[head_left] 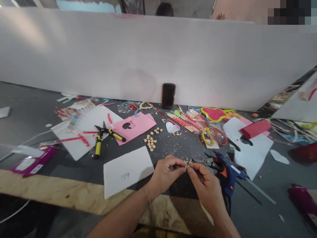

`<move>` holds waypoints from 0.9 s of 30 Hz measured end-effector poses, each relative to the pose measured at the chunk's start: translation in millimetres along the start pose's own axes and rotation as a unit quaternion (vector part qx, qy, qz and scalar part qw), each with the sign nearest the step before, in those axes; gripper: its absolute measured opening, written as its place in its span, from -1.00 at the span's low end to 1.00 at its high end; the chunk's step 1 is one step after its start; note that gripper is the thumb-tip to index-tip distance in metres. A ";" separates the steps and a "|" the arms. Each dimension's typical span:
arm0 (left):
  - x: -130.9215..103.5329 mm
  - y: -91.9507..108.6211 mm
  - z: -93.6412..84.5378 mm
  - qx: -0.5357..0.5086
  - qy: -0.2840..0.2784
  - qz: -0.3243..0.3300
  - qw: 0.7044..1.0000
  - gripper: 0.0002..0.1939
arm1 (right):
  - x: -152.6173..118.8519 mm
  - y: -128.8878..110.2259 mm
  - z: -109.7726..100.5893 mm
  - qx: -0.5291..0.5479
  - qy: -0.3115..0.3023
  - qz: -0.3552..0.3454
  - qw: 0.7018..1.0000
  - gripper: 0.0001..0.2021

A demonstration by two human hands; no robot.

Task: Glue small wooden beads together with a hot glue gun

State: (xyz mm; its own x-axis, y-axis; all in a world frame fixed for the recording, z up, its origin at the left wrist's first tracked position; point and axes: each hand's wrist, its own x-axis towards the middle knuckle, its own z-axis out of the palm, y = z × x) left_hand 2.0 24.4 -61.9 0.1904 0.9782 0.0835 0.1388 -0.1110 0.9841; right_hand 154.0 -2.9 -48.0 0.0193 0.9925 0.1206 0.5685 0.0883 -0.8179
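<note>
My left hand [166, 173] and my right hand [206, 186] meet at the fingertips above the table's near part. Between them they pinch a tiny pale wooden-looking piece [187, 166], mostly covered by the fingers. Just beyond the fingertips lie a few small pale bits [187, 160]. Farther left is a loose pile of small beige blocks [151, 142]. To the right of my right hand rests a blue glue gun [231, 178] with a glue stick in its back. The metal jaws of a hand tool [204, 161] point toward my fingers.
Left of my hands lies a white card [128, 173] with green writing. Yellow-and-black pliers [98, 145], pink paper [146, 124], scissors [208, 136] and red-patterned sticks [183, 123] cover the table farther out. A phone [168, 96] leans against the white partition [99, 53].
</note>
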 end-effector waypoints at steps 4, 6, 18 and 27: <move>0.9 -1.0 0.4 -0.007 -0.001 -0.001 1.000 -0.87 | -0.4 2.4 0.3 0.019 -0.008 0.010 1.000 -0.79; 1.2 -1.1 0.6 -0.011 0.004 -0.002 1.000 -0.87 | -1.1 5.3 0.1 0.033 -0.007 0.022 0.999 -0.76; 15.5 -8.2 -20.5 0.255 0.051 0.053 0.964 -0.86 | -25.8 28.5 -57.6 -0.176 0.110 0.014 0.978 -0.67; 12.8 -14.6 -16.3 0.417 -0.025 0.100 0.903 -0.80 | -31.5 70.5 -79.9 -0.333 0.102 0.176 0.921 -0.42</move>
State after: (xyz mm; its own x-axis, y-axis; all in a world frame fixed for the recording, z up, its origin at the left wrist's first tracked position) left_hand -13.4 41.4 -72.6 0.3340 0.9170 0.2182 0.7764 -0.3989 0.4879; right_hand 259.2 -34.6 -64.5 0.4132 0.9077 0.0724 0.8746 -0.3735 -0.3090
